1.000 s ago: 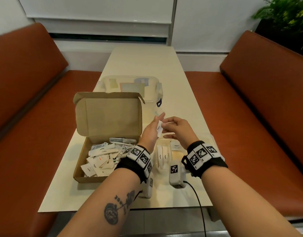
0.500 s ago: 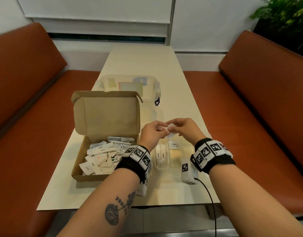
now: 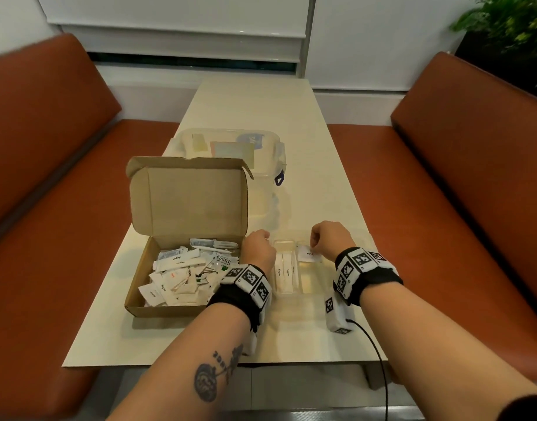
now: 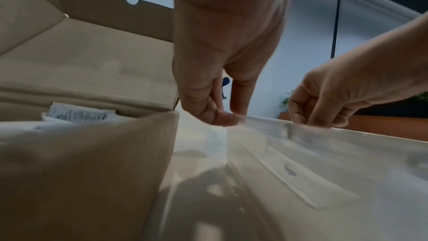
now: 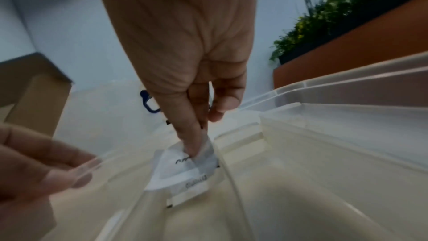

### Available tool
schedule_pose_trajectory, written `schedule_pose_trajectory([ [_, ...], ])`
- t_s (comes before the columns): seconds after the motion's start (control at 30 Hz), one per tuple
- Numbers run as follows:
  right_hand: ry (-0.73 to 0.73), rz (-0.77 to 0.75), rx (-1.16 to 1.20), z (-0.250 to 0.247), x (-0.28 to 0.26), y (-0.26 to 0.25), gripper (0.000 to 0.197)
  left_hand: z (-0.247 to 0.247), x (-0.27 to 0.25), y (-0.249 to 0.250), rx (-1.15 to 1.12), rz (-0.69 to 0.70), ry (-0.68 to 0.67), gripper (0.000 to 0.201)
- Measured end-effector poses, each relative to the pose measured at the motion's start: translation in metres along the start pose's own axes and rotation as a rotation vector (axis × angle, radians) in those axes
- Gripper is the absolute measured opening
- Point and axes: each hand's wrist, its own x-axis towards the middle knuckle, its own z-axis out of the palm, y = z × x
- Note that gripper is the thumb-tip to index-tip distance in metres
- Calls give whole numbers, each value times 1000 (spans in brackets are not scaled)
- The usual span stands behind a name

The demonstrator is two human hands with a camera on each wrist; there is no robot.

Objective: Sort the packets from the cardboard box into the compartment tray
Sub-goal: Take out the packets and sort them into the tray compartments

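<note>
The open cardboard box [image 3: 164, 311] lies left of centre with several white packets [image 3: 182, 275] inside. To its right lies the clear compartment tray [image 3: 309, 287]; its left compartment holds sugar sticks [image 3: 284, 271]. My left hand [image 3: 258, 250] pinches the tray's near-left rim [image 4: 254, 122] between thumb and finger [image 4: 228, 118]. My right hand [image 3: 325, 238] pinches a small white packet [image 5: 176, 160] with thumb and fingers, low inside a far compartment. That packet [image 3: 308, 255] sits on another flat packet [image 5: 194, 186] lying there.
A clear lidded container [image 3: 231, 147] with a blue latch [image 3: 279, 180] stands behind the box's raised lid. Orange benches [image 3: 48, 208] flank the narrow table on both sides. A plant [image 3: 510, 22] is at the far right. A white device with a cable [image 3: 337, 314] hangs under my right wrist.
Both hands held the packet together above the tray. They have since parted and dropped: the right hand took the packet down into a compartment, and the left hand went to the tray's rim.
</note>
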Motion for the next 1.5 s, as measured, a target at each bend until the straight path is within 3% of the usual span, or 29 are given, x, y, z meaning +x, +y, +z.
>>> schedule_pose_trajectory([
  [0.3,-38,-54,-284,17,4,-6,21,-2,3,-2,-43,-3,-6,43],
  [0.63,27,-61,-319,24,2,-5,18,-2,5,-1,-24,-2,-27,42],
  [0.93,-7,-7,-371,27,2,-6,12,-4,1,2,-17,-6,-26,39],
  [1.0,-10,5,-353,27,2,-5,14,-6,-1,3,3,-6,-29,25],
  [1.07,0,11,-300,25,1,-8,17,-7,-4,5,21,-16,-35,34],
  [1.13,36,12,-218,20,0,-14,18,-13,-10,9,-8,-28,-53,11],
  [1.2,94,5,-134,13,-2,-25,26,-17,-12,12,0,-32,-77,31],
  [1.27,154,-11,-54,4,-4,-41,32,-28,-13,15,-49,-21,-109,16],
  [1.37,212,-65,79,-6,-11,-72,37,-54,-14,18,-148,-40,-131,26],
  [1.5,176,-185,229,-1,-24,-121,32,-101,-14,1,-307,-86,-79,11],
])
